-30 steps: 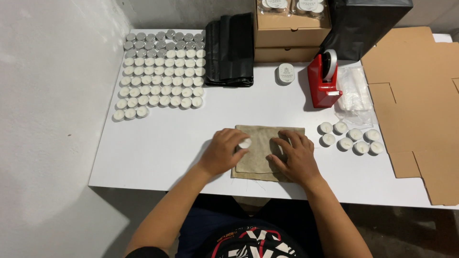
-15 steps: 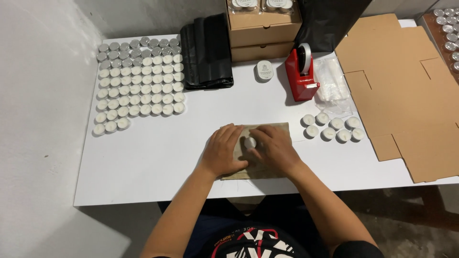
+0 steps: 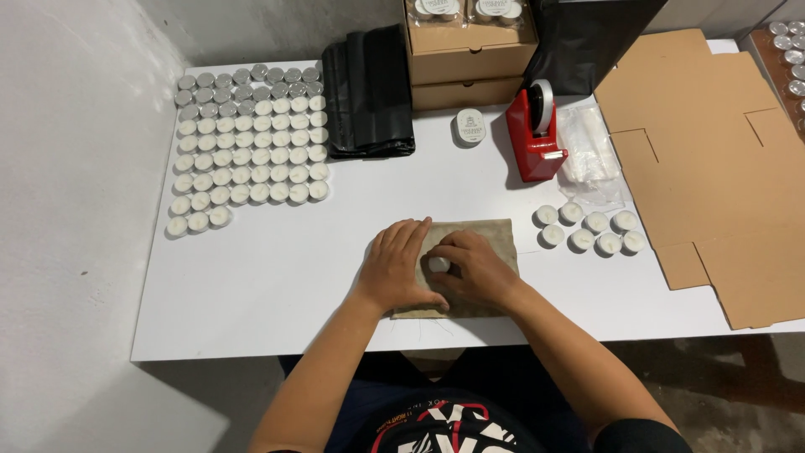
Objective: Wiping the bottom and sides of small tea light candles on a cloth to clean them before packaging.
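Both hands rest on a small burlap pouch (image 3: pixel 482 239) lying flat at the near edge of the white table (image 3: pixel 277 285). The left hand (image 3: pixel 401 267) presses down on the pouch's left side, fingers together, while the right hand (image 3: pixel 474 270) pinches a single tealight candle (image 3: pixel 438 263) at the pouch's middle — whether any candle is already inside I cannot tell. Judging by the scene, the work looks early: seven loose tealights (image 3: pixel 589 229) wait just right of the pouch, and a large grid of tealights (image 3: pixel 247 143) stands untouched at the far left. A red tape dispenser (image 3: pixel 537 134), folded black bags (image 3: pixel 369 96) and flat cardboard (image 3: pixel 713 159) lie beyond.
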